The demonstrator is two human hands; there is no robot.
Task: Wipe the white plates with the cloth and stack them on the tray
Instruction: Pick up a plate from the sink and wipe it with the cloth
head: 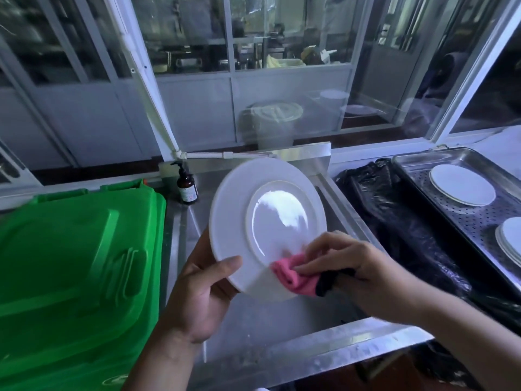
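Observation:
A white plate (239, 210) is held tilted over a steel sink, its underside with the foot ring facing me. My left hand (197, 300) grips its lower left rim, thumb on the near face. My right hand (352, 266) pinches a pink cloth (290, 273) with a black edge and presses it against the plate's lower right rim. At the right stands a perforated steel tray (462, 218). On it lie a white plate (462, 187) and, nearer, a small stack of white plates (511, 238), all upside down.
A green bin lid (76, 263) fills the left side. A brown pump bottle (187, 187) stands at the sink's back left corner. Black plastic sheeting (394, 221) lies between sink (253, 320) and tray. Glass partitions rise behind the counter.

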